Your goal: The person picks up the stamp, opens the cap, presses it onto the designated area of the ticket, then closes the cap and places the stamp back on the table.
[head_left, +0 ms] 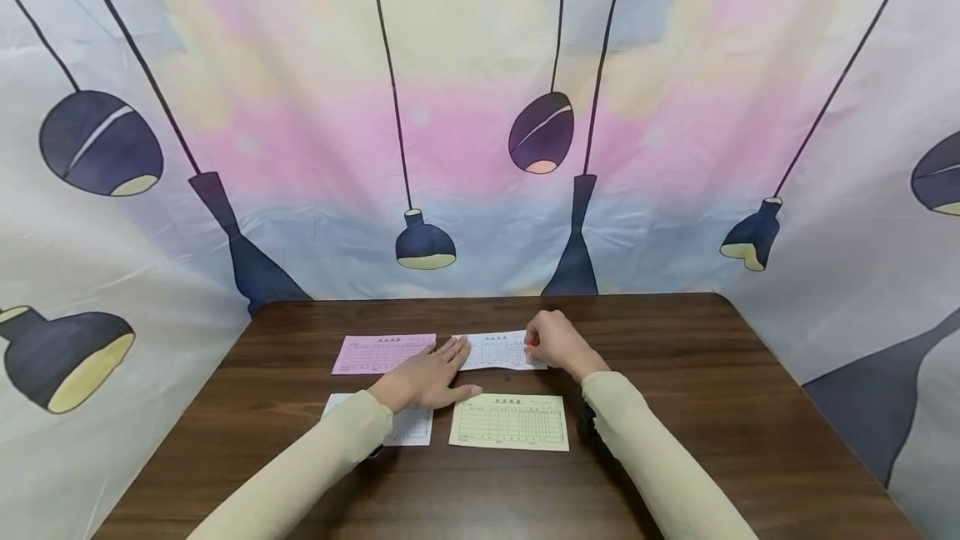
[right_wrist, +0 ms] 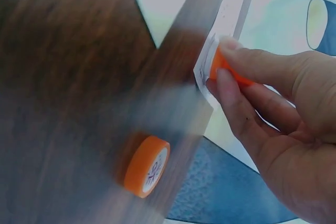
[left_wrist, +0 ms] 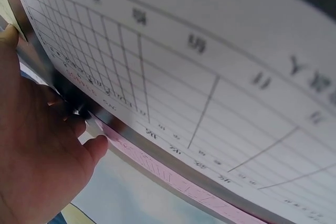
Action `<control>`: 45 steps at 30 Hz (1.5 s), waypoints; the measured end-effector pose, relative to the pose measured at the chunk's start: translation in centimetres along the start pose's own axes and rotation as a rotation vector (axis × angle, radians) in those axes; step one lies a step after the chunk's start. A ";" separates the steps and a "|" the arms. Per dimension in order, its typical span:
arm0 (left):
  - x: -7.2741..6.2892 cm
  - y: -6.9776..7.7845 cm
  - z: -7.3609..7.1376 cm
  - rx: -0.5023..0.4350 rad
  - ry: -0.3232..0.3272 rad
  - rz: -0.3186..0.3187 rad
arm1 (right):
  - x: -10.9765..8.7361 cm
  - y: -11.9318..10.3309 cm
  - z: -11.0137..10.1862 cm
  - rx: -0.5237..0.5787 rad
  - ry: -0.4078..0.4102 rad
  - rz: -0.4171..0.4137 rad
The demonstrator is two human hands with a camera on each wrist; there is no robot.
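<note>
One orange piece (right_wrist: 216, 60), right of centre in the head view, is pinched in the right hand (head_left: 558, 342) at the right end of a white slip (head_left: 495, 350). The left hand (head_left: 431, 377) lies palm down, fingers extended, at its left end. Left of centre is a pink slip (head_left: 367, 357); lower centre, a green slip (head_left: 510, 422). An orange disc (right_wrist: 148, 166) rests lower left in the right-wrist view.
</note>
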State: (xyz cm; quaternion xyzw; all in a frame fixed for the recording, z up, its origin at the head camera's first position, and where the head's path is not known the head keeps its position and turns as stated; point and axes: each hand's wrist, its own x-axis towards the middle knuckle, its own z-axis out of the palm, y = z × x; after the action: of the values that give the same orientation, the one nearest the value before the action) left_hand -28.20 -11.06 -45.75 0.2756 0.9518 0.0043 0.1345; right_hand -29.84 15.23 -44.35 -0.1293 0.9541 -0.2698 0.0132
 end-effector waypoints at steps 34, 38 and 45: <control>0.4 -0.4 0.3 -0.017 0.014 0.017 | -0.2 0.4 0.1 0.021 0.000 -0.032; 0.3 -0.5 0.5 -0.029 0.019 0.036 | -0.5 0.7 0.0 0.025 -0.006 -0.049; 0.5 -0.5 0.3 -0.019 0.014 0.027 | -0.9 1.1 -1.5 0.095 0.043 -0.055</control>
State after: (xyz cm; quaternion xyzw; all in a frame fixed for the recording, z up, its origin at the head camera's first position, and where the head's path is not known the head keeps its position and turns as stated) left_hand -28.85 -11.26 -46.17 0.2872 0.9488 0.0169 0.1301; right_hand -29.37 17.16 -43.69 -0.1489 0.9364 -0.3175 -0.0087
